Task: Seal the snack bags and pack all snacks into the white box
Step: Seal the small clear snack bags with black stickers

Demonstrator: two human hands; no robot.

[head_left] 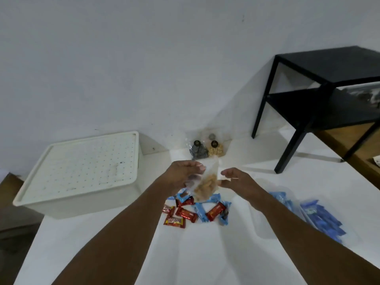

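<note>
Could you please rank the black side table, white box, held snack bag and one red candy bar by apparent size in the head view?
1. black side table, cropped by the frame
2. white box
3. snack bag
4. red candy bar

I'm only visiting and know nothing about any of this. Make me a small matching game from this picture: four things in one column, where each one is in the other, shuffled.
Things
1. white box
2. clear snack bag
3. black side table
4. red and blue wrapped sweets

Places
A. at the right, near the wall
B. held up in the left hand
C. at the left, with its lid on
D. lying loose on the tabletop, below the hands

Pairs: 1-C, 2-B, 3-A, 4-D
</note>
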